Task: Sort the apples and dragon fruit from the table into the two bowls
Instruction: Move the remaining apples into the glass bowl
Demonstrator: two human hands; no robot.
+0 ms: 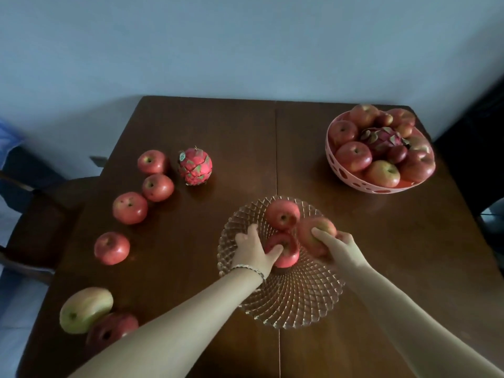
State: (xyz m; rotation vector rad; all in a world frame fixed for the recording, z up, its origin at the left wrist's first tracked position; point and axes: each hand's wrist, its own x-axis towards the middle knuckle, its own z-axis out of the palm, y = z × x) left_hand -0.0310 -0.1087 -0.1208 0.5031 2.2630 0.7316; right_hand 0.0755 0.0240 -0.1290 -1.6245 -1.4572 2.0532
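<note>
A clear glass bowl (294,304) stands at the table's near middle. One red apple (282,214) lies at its far side. My left hand (256,249) grips a second red apple (289,255) inside the bowl. My right hand (338,248) holds a third apple (313,230) over the bowl's right rim. A pink perforated bowl (343,173) at the far right holds several apples and a dragon fruit (381,139). Another dragon fruit (195,166) stands on the table at the left, beside a row of several red apples (130,207).
A yellow-green apple (84,309) and a dark red apple (111,330) lie near the table's front left corner, partly under my left forearm. A dark chair (41,214) stands off the table's left edge. A pale wall runs behind the table.
</note>
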